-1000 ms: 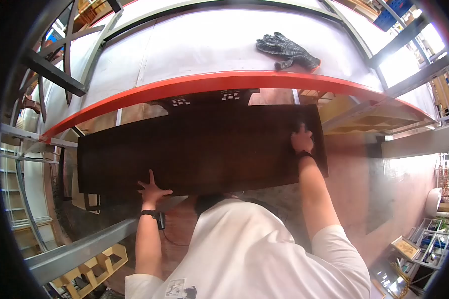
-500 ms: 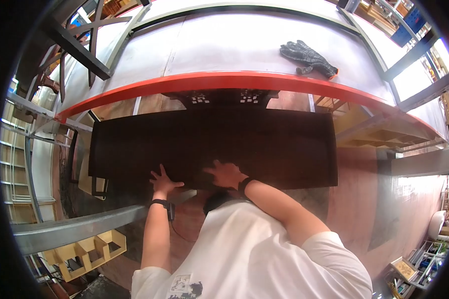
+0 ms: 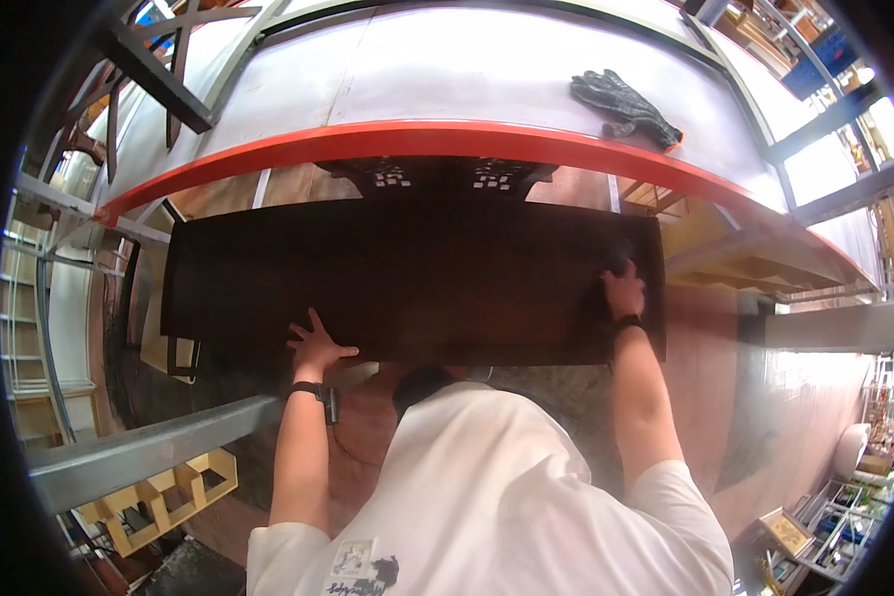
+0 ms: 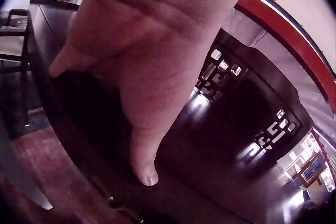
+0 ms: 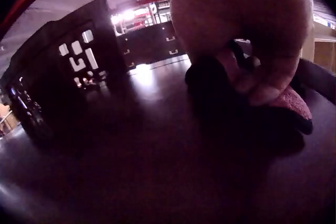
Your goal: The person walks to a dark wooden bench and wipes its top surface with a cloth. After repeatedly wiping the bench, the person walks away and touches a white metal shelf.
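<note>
A long dark wooden furniture top (image 3: 417, 278) spans the head view, its surface glossy. Behind it rises a dark back panel (image 4: 247, 92) with cut-out lattice work. My left hand (image 3: 318, 348) rests at the near edge, fingers spread; in the left wrist view its thumb (image 4: 144, 169) lies straight against the wood. Over toward the right end, my right hand (image 3: 624, 295) grips a dark pad (image 5: 210, 79) against the top. Reddish, rough material (image 5: 294, 103) shows on that pad beneath the curled fingers, which hide part of it.
Beyond the wood runs a white-topped bench with a red edge (image 3: 417, 139), bearing a dark grey glove (image 3: 626, 106). A grey metal beam (image 3: 159, 437) crosses at lower left, above a pale wooden rack (image 3: 159, 502). Metal posts stand at both sides.
My right hand swept from the right end to the middle near edge, then back out to the right. The left hand stayed on the near edge. The head view shifted slightly.
</note>
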`<move>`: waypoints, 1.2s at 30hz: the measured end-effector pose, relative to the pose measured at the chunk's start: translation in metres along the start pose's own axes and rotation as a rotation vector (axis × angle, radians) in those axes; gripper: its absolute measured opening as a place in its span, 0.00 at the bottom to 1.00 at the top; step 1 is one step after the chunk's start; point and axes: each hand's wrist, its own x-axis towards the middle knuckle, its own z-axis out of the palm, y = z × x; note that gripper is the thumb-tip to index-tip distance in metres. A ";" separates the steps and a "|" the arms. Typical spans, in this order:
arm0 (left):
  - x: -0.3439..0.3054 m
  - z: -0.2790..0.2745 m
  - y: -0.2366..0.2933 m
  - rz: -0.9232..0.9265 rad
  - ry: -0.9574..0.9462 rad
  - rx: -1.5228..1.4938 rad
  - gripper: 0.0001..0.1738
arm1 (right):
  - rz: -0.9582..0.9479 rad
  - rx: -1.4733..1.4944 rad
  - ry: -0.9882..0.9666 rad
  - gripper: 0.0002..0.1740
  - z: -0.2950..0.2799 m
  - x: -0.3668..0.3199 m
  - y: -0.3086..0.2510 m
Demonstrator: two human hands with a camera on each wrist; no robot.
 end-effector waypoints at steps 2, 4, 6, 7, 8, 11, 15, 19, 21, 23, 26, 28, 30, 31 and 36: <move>0.004 0.002 0.000 -0.014 -0.007 -0.002 0.83 | 0.080 -0.046 0.058 0.42 0.010 0.002 0.025; 0.013 0.006 -0.001 -0.049 -0.010 -0.004 0.83 | 0.130 -0.056 0.082 0.42 -0.002 -0.009 0.014; 0.021 0.009 -0.001 -0.050 -0.040 0.063 0.88 | 0.110 -0.071 0.092 0.42 0.009 -0.010 -0.002; 0.017 0.005 -0.001 -0.081 -0.039 0.064 0.88 | 0.088 -0.066 0.071 0.42 0.008 -0.018 -0.022; 0.012 0.001 0.002 -0.073 -0.055 0.046 0.88 | 0.016 -0.045 0.036 0.42 0.006 -0.027 -0.043; 0.009 -0.002 0.005 -0.062 -0.070 0.016 0.89 | -0.203 -0.019 -0.054 0.39 0.004 -0.063 -0.115; 0.018 0.009 -0.001 -0.035 -0.005 0.070 0.89 | -0.523 -0.090 -0.220 0.38 0.026 -0.127 -0.204; 0.015 0.001 0.001 -0.035 0.008 0.080 0.89 | -0.931 -0.136 -0.491 0.38 0.057 -0.202 -0.256; 0.007 -0.002 0.005 -0.034 -0.050 0.012 0.90 | -1.096 -0.166 -0.585 0.37 0.062 -0.241 -0.262; 0.008 0.003 0.004 -0.040 -0.032 -0.010 0.88 | -1.152 -0.174 -0.601 0.36 0.061 -0.251 -0.263; 0.014 0.007 0.005 -0.053 -0.019 0.010 0.87 | -1.196 -0.112 -0.650 0.35 0.063 -0.231 -0.251; 0.024 0.013 -0.001 -0.048 -0.027 0.066 0.87 | -1.068 -0.105 -0.366 0.35 0.081 -0.190 -0.230; 0.022 0.007 0.003 -0.041 -0.040 0.035 0.87 | -0.648 0.064 -0.298 0.35 0.020 -0.159 -0.207; 0.018 0.006 0.001 -0.045 -0.040 -0.005 0.88 | -0.533 0.094 -0.248 0.36 0.013 -0.135 -0.187; 0.015 0.002 0.003 -0.028 -0.067 0.028 0.88 | -0.180 0.101 -0.022 0.39 -0.018 -0.057 -0.043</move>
